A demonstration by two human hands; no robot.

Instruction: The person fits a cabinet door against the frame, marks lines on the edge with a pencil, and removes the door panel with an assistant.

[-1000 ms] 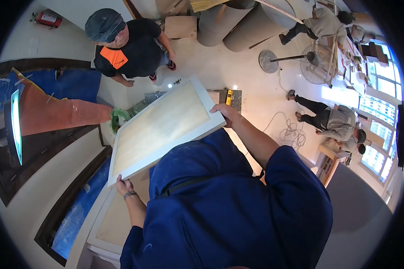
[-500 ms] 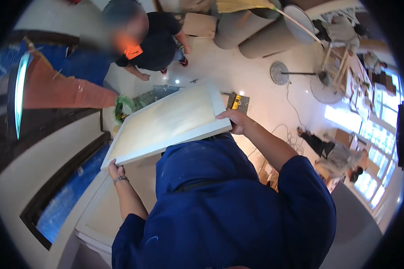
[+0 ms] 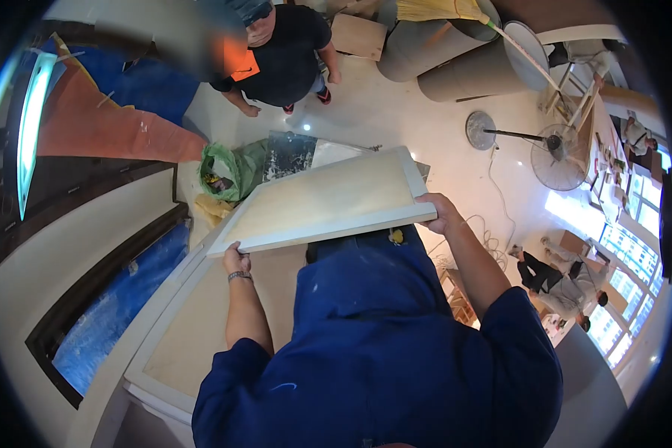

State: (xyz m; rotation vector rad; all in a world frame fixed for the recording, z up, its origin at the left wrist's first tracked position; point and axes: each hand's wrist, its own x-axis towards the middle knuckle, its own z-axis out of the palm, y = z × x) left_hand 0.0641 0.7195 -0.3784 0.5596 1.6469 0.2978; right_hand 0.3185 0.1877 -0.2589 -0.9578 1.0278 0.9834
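A framed panel (image 3: 328,196), with a white border and a cream middle, is held out in front of my body, tilted. My left hand (image 3: 237,260), with a metal watch at the wrist, grips its near left corner. On the near right corner, my right hand (image 3: 440,213) is closed round the frame. The fingers under the panel are partly hidden. Below and left of it lies a similar cream panel with a white border (image 3: 138,366), partly covered by my left arm.
A person in a black shirt (image 3: 287,56) stands ahead. A green sack (image 3: 239,173) sits beyond the panel. Large grey cylinders (image 3: 470,73), a broom (image 3: 444,9) and a pedestal fan (image 3: 556,157) are ahead right. Other people (image 3: 567,287) are at the right.
The held panel has turned to lie more level across the view, and both hands have moved with it. The view has shifted, showing more of the green sack.
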